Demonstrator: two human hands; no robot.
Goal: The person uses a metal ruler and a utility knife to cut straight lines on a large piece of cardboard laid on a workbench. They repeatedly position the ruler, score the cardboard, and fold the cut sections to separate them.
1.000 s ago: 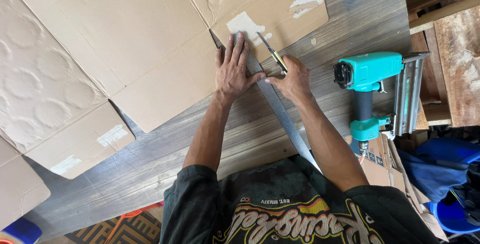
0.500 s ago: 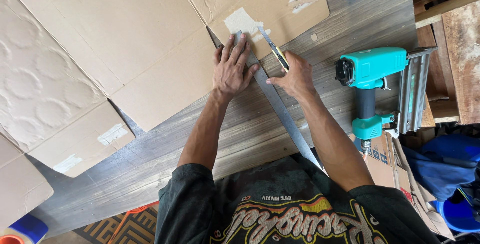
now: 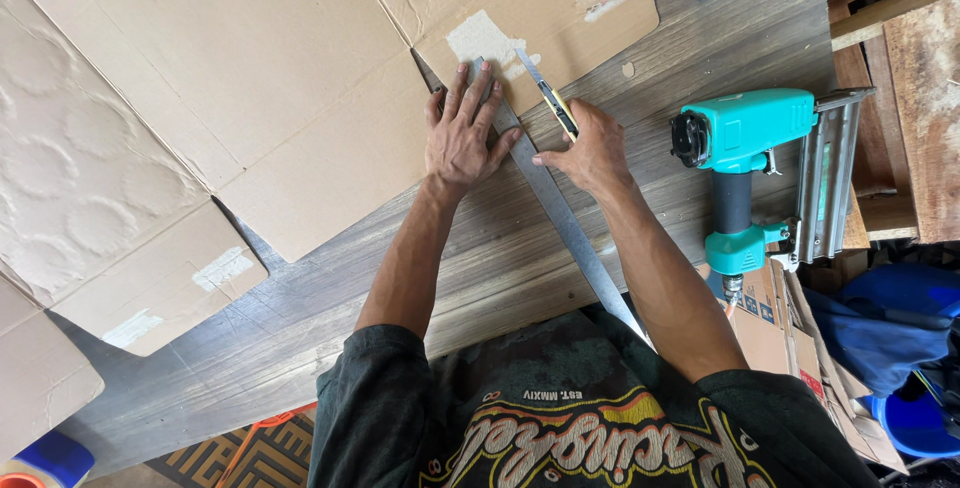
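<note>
Fingers [image 3: 478, 88] of the left hand [image 3: 462, 138] lie spread and flat, grasping nothing, pressing a long steel ruler [image 3: 555, 210] onto brown cardboard [image 3: 250, 78] at centre frame. Beside it, the right hand [image 3: 592, 153] is clenched around a yellow-and-black knife [image 3: 548, 96], its blade laid on the cardboard just right of the ruler's edge, near a torn white patch. The ruler runs diagonally from upper centre down toward the person's dark printed shirt [image 3: 560, 418] at the bottom. Cardboard covers the upper left of a grey wooden bench [image 3: 420, 278]. A teal nail gun [image 3: 760, 178] lies at right, well apart from both hands.
</note>
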